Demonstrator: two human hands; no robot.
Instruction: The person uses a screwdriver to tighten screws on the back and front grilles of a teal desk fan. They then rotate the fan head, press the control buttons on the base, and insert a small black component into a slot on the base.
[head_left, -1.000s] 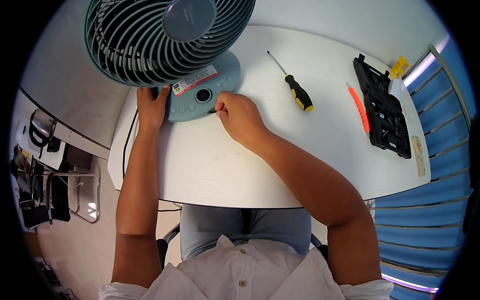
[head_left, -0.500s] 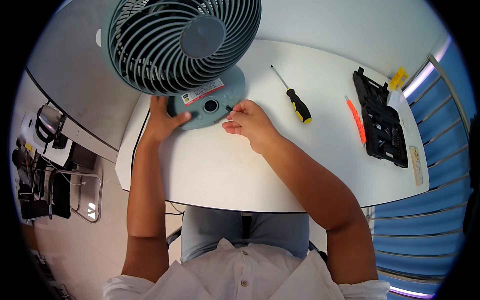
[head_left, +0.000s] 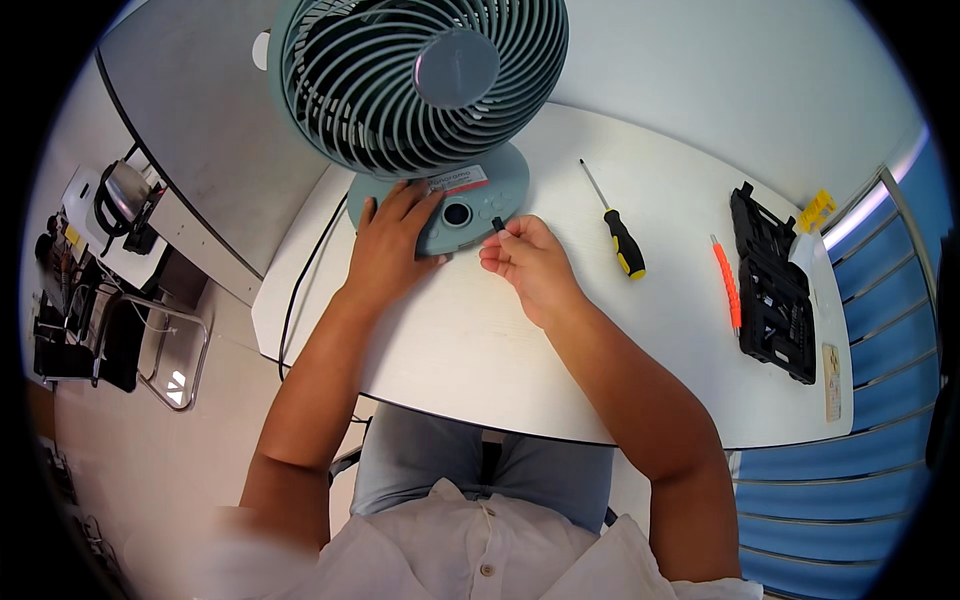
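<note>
A grey-green table fan (head_left: 456,68) stands at the far left of the white table, its round grille tilted up above an oval base (head_left: 512,180). My left hand (head_left: 392,240) lies on the left part of that base, fingers spread beside the round dark dial (head_left: 457,214). At the base's right front edge, my right hand (head_left: 540,268) pinches a small black piece (head_left: 498,225) between thumb and fingertips. Its exact kind is too small to make out. To the right of that hand lies a black-and-yellow screwdriver (head_left: 623,245), tip pointing away from me.
An opened black tool case (head_left: 772,290) lies on the right, with an orange flexible shaft (head_left: 726,285) along its near side. Behind it are a yellow holder (head_left: 817,211) and a white item. A black cable (head_left: 306,290) runs down the table's left side. Metal railings (head_left: 905,235) border the right.
My left hand has moved from the base's left edge onto its top, fingers now spread. The right hand keeps its pinch on the small black piece. The whole view has shifted slightly.
</note>
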